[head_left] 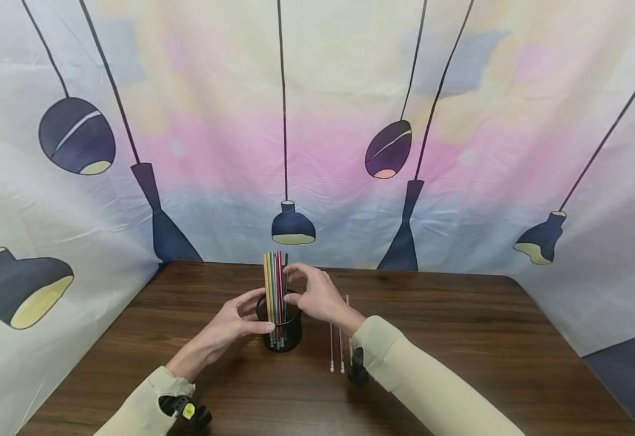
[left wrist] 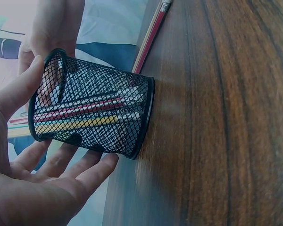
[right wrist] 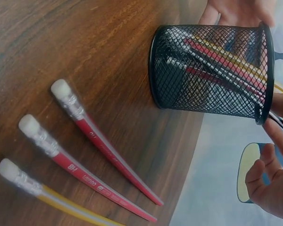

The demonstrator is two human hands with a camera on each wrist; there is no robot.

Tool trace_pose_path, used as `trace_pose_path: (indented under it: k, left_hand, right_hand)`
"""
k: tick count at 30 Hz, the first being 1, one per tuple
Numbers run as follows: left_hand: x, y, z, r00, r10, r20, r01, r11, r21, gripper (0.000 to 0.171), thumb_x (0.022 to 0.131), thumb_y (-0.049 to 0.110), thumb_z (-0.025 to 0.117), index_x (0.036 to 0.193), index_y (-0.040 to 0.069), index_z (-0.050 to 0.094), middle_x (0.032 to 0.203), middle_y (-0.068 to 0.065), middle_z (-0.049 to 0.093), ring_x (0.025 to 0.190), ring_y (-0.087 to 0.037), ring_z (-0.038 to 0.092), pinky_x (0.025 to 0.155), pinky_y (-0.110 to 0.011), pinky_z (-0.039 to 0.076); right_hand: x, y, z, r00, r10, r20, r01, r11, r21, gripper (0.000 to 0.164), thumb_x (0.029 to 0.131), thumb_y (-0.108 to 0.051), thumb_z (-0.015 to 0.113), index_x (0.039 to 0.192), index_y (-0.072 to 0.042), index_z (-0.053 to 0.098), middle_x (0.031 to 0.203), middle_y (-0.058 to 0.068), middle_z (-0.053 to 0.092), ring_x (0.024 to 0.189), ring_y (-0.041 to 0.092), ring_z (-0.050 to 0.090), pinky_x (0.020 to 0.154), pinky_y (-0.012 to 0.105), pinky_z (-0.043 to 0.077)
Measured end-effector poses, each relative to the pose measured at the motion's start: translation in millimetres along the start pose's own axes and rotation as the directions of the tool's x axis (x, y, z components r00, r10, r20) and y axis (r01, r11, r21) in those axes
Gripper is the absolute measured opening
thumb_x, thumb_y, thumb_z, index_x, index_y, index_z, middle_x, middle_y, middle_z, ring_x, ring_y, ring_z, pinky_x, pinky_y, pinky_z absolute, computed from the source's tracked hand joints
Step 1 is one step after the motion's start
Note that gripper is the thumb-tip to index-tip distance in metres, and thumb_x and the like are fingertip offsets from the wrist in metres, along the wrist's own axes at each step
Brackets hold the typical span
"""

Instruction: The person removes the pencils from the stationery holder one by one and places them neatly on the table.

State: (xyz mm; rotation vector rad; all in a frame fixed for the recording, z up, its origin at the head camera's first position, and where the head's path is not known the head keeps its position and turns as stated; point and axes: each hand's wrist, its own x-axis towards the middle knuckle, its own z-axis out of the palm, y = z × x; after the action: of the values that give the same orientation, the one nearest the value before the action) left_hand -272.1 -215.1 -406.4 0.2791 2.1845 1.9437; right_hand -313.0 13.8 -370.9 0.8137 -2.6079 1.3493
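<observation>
A black mesh pencil cup (head_left: 291, 336) stands on the table with several pencils (head_left: 271, 278) in it, yellow, red and green, their eraser ends down. My left hand (head_left: 232, 321) holds the cup from the left, thumb at the rim and fingers round its side in the left wrist view. Over the cup's right side, my right hand (head_left: 319, 295) pinches a dark pencil (right wrist: 275, 117) near the rim; its lower part slants down inside the mesh.
To the right of the cup lie two red pencils (right wrist: 114, 162) and a yellow pencil (right wrist: 70, 206), white erasers toward me, partly under my right forearm in the head view. The wooden table (head_left: 459, 339) ends at a cloth backdrop (head_left: 339, 181) printed with lamps.
</observation>
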Motion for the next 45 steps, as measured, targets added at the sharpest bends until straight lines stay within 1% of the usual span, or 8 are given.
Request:
trace_pose_path:
  k: [7, 12, 17, 24, 30, 36, 39, 45]
  left_hand:
    - [0.6, -0.8, -0.8, 1.000, 0.003, 0.000, -0.003, 1.000, -0.002, 0.086, 0.090, 0.009, 0.083, 0.162, 0.007, 0.037, 0.155, -0.024, 0.049, 0.138, -0.043, 0.052, 0.106, -0.050, 0.047]
    - [0.7, -1.5, -1.1, 1.000, 0.001, -0.001, -0.001, 1.000, -0.006, 0.087, 0.089, 0.009, 0.083, 0.163, 0.006, 0.036, 0.155, -0.024, 0.049, 0.138, -0.043, 0.052, 0.105, -0.049, 0.047]
    - [0.9, -1.8, -1.4, 1.000, 0.001, 0.003, -0.001, 1.000, -0.007, 0.088, 0.090, 0.010, 0.083, 0.163, 0.006, 0.035, 0.155, -0.024, 0.049, 0.138, -0.043, 0.052, 0.106, -0.050, 0.047]
    - [1.7, -1.5, -0.6, 1.000, 0.002, 0.003, -0.002, 1.000, -0.007, 0.088, 0.089, 0.010, 0.084, 0.163, 0.006, 0.035, 0.154, -0.024, 0.050, 0.137, -0.042, 0.052, 0.105, -0.049, 0.048]
    - [1.5, -0.2, 0.4, 1.000, -0.009, -0.005, 0.009, 1.000, -0.009, 0.088, 0.089, 0.009, 0.084, 0.163, 0.006, 0.035, 0.155, -0.024, 0.050, 0.138, -0.043, 0.052, 0.106, -0.050, 0.047]
    - [-0.3, 1.0, 1.1, 1.000, 0.001, 0.009, -0.001, 1.000, -0.004, 0.090, 0.090, 0.009, 0.083, 0.164, 0.004, 0.032, 0.156, -0.026, 0.047, 0.139, -0.044, 0.051, 0.106, -0.050, 0.047]
    - [-1.2, 0.8, 0.9, 1.000, 0.007, 0.018, -0.007, 1.000, -0.010, 0.091, 0.090, 0.009, 0.082, 0.164, 0.003, 0.031, 0.157, -0.026, 0.046, 0.139, -0.044, 0.050, 0.105, -0.049, 0.047]
    - [-1.5, 0.4, 0.9, 1.000, 0.011, 0.019, -0.011, 1.000, -0.014, 0.090, 0.090, 0.009, 0.083, 0.164, 0.003, 0.031, 0.156, -0.026, 0.047, 0.138, -0.043, 0.051, 0.104, -0.047, 0.048]
  right_hand:
    - [-1.1, -0.4, 4.6, 1.000, -0.002, -0.004, 0.002, 1.000, -0.006, 0.050, 0.091, -0.009, 0.085, 0.137, -0.016, 0.066, 0.118, 0.002, 0.075, 0.119, 0.026, 0.065, 0.095, 0.047, 0.051]
    - [-1.8, -2.1, 9.6, 1.000, 0.013, -0.017, -0.014, 1.000, -0.013, 0.053, 0.089, -0.009, 0.087, 0.137, -0.018, 0.066, 0.115, -0.001, 0.075, 0.115, 0.024, 0.066, 0.089, 0.044, 0.053]
    - [-1.8, -0.3, 15.9, 0.998, 0.022, -0.057, -0.023, 0.999, -0.024, 0.052, 0.089, -0.008, 0.087, 0.135, -0.022, 0.067, 0.112, -0.003, 0.074, 0.108, 0.021, 0.068, 0.082, 0.039, 0.053]
    - [-1.0, 1.4, 20.1, 0.995, 0.010, -0.104, -0.013, 1.000, -0.024, 0.047, 0.089, -0.004, 0.085, 0.130, -0.022, 0.068, 0.108, -0.002, 0.073, 0.104, 0.021, 0.067, 0.082, 0.039, 0.051]
    - [0.6, 2.9, 19.9, 0.993, 0.005, -0.117, -0.010, 0.999, -0.044, 0.048, 0.090, -0.003, 0.083, 0.131, -0.023, 0.068, 0.107, -0.003, 0.072, 0.090, 0.016, 0.066, 0.072, 0.035, 0.048]
    - [1.8, 2.0, 18.0, 0.990, 0.004, -0.138, -0.010, 0.999, -0.044, 0.055, 0.091, 0.000, 0.081, 0.138, -0.025, 0.065, 0.108, -0.002, 0.072, 0.060, 0.013, 0.052, 0.059, 0.031, 0.041]
    - [2.2, 1.2, 16.5, 0.989, -0.003, -0.146, -0.003, 0.999, -0.041, 0.058, 0.091, 0.000, 0.081, 0.141, -0.024, 0.064, 0.109, -0.001, 0.072, 0.054, 0.013, 0.044, 0.056, 0.030, 0.038]
    - [4.2, 0.7, 11.9, 0.986, -0.046, -0.161, 0.037, 0.998, -0.057, 0.061, 0.090, 0.001, 0.082, 0.142, -0.024, 0.065, 0.107, -0.001, 0.073, 0.050, 0.011, 0.038, 0.054, 0.028, 0.035]
